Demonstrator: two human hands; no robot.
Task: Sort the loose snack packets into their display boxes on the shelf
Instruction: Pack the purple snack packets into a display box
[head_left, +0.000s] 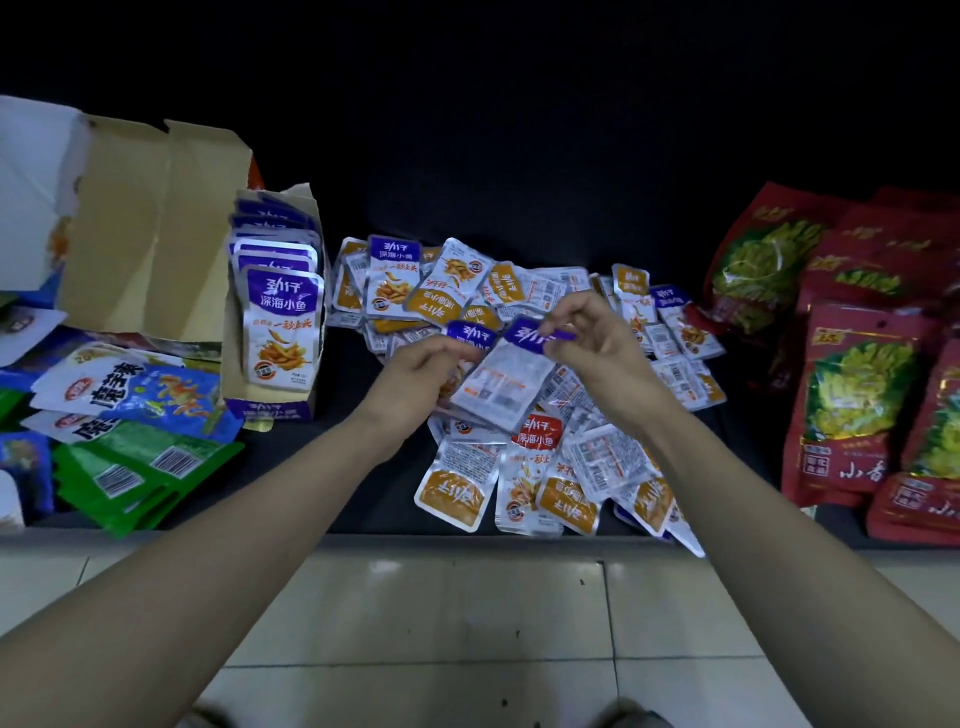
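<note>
Purple-topped packet (506, 387), silver back facing up, is hanging between both hands. The right grip (597, 353) is pinching its purple top edge with thumb and fingertips. The left grip (415, 379) is curled round the lower left side, with a second purple packet (470, 332) tucked behind; could be more in there, can't tell. Right under and beyond both grips is the loose pile (545, 467) on the dark shelf (311, 467), a mix of purple, orange and red tops, some face down. Left of the left grip stands the display box (275, 410) with purple packets (283, 322) upright in a row. Further left are opened cardboard flaps (145, 234) and flat blue and green bags (135, 457). Well right of the right grip are stacked red bags (852, 395).
</note>
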